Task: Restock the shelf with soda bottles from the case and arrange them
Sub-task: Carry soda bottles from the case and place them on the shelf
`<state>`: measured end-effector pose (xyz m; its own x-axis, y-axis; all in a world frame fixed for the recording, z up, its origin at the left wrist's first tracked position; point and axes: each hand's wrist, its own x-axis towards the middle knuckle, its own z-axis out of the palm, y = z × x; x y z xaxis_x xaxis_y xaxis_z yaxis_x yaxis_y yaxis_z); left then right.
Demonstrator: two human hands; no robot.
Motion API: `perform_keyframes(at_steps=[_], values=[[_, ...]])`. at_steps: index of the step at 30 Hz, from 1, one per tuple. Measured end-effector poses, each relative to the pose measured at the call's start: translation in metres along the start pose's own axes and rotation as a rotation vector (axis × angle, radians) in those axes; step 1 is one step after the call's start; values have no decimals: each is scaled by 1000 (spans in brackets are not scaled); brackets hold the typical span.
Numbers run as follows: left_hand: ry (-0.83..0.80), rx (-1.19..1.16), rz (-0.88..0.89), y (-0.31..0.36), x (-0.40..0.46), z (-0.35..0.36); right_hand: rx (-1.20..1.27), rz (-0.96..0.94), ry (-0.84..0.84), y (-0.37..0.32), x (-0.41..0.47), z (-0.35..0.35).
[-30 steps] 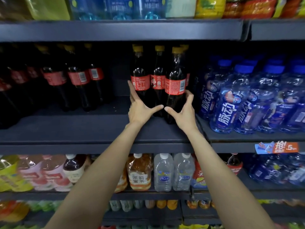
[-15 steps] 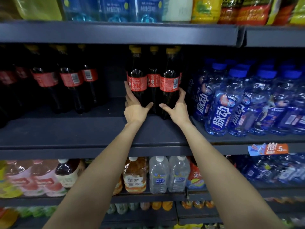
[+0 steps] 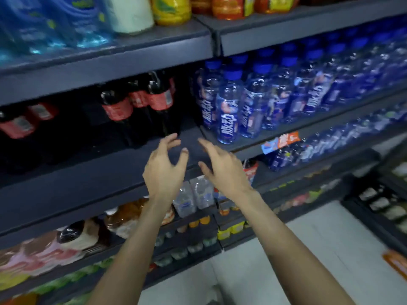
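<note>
Several dark soda bottles (image 3: 158, 106) with red labels stand grouped at the right end of the dark middle shelf (image 3: 88, 172). More dark soda bottles (image 3: 19, 126) stand at the far left of that shelf. My left hand (image 3: 164, 168) hovers in front of the shelf edge, fingers loosely curled, holding nothing. My right hand (image 3: 222, 168) is beside it, fingers spread and relaxed, also empty. Both hands are below and in front of the grouped bottles, not touching them. No case is in view.
Blue-capped clear bottles (image 3: 253, 106) fill the shelf section to the right. Packs of water (image 3: 55, 20) and yellow packages sit on the top shelf. Lower shelves hold tea and small water bottles (image 3: 193, 197). Pale floor (image 3: 308, 249) lies at the lower right, with another dark rack (image 3: 385, 208).
Both hands have let go of the grouped soda bottles and pulled back off the shelf. The view has swung right and tilted.
</note>
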<state>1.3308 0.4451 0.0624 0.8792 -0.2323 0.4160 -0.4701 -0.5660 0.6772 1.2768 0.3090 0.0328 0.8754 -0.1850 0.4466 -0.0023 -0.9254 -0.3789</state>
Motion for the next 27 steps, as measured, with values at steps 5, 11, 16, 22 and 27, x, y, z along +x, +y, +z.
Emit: perform_keyframes(at_steps=[5,11,16,22,27], values=[[-185,-29,495,48,-55,64,-170,178,9,66,-104,-42],[-633,-171,751,119,-169,187,-203,609,-225,161,-277,-113],[-1263,-71,834,211,-284,285,-214,929,-324,226,-432,-198],[-1576,97,890,326,-417,417,-141,1356,-246,303,-614,-283],[-1728,38,597,425,-522,519,-20,1673,-23,355,-735,-345]])
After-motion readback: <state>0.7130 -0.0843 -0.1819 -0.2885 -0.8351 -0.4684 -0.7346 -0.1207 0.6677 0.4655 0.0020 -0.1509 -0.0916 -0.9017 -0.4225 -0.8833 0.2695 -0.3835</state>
